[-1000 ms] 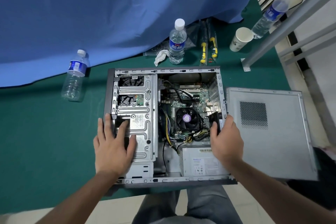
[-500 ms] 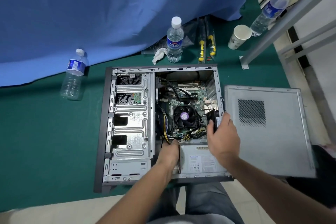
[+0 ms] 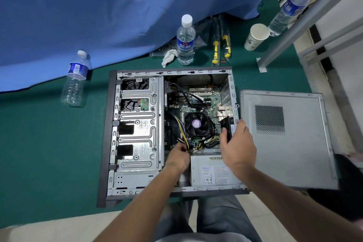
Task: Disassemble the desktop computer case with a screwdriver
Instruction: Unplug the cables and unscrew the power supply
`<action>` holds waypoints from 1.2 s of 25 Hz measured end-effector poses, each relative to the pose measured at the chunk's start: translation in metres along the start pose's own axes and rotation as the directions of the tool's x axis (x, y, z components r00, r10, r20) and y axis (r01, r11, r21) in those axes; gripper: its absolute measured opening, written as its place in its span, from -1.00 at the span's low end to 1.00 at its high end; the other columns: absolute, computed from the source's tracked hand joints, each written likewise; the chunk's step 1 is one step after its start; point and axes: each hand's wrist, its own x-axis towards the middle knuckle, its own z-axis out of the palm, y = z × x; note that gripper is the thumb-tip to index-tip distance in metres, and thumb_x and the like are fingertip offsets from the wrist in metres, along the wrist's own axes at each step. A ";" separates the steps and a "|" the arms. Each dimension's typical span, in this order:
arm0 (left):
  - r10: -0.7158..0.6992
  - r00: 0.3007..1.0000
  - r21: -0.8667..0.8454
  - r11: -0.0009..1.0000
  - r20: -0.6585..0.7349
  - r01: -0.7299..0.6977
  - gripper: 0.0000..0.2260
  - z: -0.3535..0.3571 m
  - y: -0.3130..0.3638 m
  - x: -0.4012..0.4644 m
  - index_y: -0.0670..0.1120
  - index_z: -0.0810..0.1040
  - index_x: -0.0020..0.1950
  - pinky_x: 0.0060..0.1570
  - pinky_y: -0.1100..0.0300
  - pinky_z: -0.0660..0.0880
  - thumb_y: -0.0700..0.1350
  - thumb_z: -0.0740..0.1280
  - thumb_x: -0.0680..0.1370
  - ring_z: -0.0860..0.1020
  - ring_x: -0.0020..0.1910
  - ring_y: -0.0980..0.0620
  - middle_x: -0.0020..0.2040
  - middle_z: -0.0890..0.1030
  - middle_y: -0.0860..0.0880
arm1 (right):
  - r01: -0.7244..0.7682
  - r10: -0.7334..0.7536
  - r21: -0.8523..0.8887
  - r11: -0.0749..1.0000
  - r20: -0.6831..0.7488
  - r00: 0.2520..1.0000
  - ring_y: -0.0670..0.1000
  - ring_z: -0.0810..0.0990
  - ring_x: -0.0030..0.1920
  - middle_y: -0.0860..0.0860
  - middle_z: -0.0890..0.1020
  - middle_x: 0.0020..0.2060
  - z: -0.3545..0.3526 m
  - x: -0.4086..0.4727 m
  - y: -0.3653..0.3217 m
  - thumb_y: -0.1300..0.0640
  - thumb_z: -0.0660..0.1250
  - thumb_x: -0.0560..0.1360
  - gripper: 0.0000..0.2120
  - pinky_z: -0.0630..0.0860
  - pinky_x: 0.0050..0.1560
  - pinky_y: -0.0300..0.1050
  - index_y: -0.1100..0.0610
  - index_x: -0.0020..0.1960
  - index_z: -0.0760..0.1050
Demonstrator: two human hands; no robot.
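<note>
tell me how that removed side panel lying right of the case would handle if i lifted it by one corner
The side panel looks like thin sheet metal, so probably light but apt to flex. Its bare edges may feel sharp. It overhangs the green mat's near edge, so it might tip.

1. Both forearms are bare up to the lower frame edge; no sleeves, cuffs, watch or bands show on either one.
2. The left hand [image 3: 177, 158] wears no glove and no ring that can be made out.
3. The right hand [image 3: 236, 146] is likewise ungloved, its back facing the camera, with short nails visible on the thumb.
4. The legs wear grey-blue trousers [image 3: 212, 220] of plain fabric with soft folds along the thighs.
</note>
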 end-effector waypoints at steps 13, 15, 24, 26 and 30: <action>-0.148 0.983 0.167 0.977 0.106 0.130 -0.70 -0.002 0.023 0.011 -0.19 0.53 0.27 -0.17 0.18 0.42 -0.08 0.16 0.65 0.58 0.07 -0.09 0.15 0.61 -0.15 | 0.001 -0.001 -0.002 1.000 -0.012 1.000 0.17 0.54 0.13 0.15 0.55 0.13 0.001 0.000 0.000 -0.12 0.14 0.58 -0.49 0.54 0.04 0.07 0.20 0.38 0.23; -0.160 0.979 0.124 0.982 0.124 0.145 -0.74 -0.001 0.020 0.012 -0.19 0.55 0.21 -0.07 0.13 0.42 -0.11 0.15 0.66 0.58 0.10 -0.11 0.13 0.62 -0.16 | 0.003 -0.003 0.002 1.000 -0.016 1.000 0.17 0.54 0.10 0.15 0.55 0.10 0.000 0.000 0.000 -0.12 0.14 0.58 -0.50 0.54 0.02 0.07 0.19 0.37 0.24; -0.220 0.972 -0.205 0.951 0.079 0.232 -0.83 0.001 0.014 0.002 -0.16 0.51 -0.07 -0.31 0.21 0.39 -0.18 0.17 0.64 0.50 -0.26 -0.01 -0.24 0.58 -0.09 | 0.010 -0.010 0.000 1.000 -0.029 1.000 0.16 0.55 0.09 0.14 0.55 0.10 0.001 -0.001 0.001 -0.12 0.14 0.58 -0.50 0.55 -0.01 0.06 0.18 0.37 0.23; -0.236 0.971 -0.360 0.904 0.028 0.230 -0.85 0.000 0.009 0.002 -0.18 0.52 -0.04 -0.25 0.15 0.42 -0.22 0.17 0.61 0.52 -0.22 -0.05 -0.21 0.59 -0.11 | 0.017 -0.017 -0.007 1.000 -0.036 0.999 0.15 0.55 0.09 0.14 0.55 0.10 0.002 -0.001 0.001 -0.12 0.14 0.58 -0.50 0.55 0.00 0.05 0.18 0.37 0.23; -0.236 0.972 -0.647 0.742 -0.002 0.178 -0.84 0.008 0.003 -0.002 -0.20 0.55 0.03 -0.29 0.17 0.55 -0.20 0.19 0.60 0.61 -0.28 -0.08 -0.18 0.66 -0.14 | 0.009 -0.009 -0.005 1.000 -0.036 0.999 0.16 0.54 0.12 0.16 0.55 0.14 0.003 0.000 0.001 -0.13 0.13 0.58 -0.48 0.54 0.03 0.05 0.17 0.39 0.21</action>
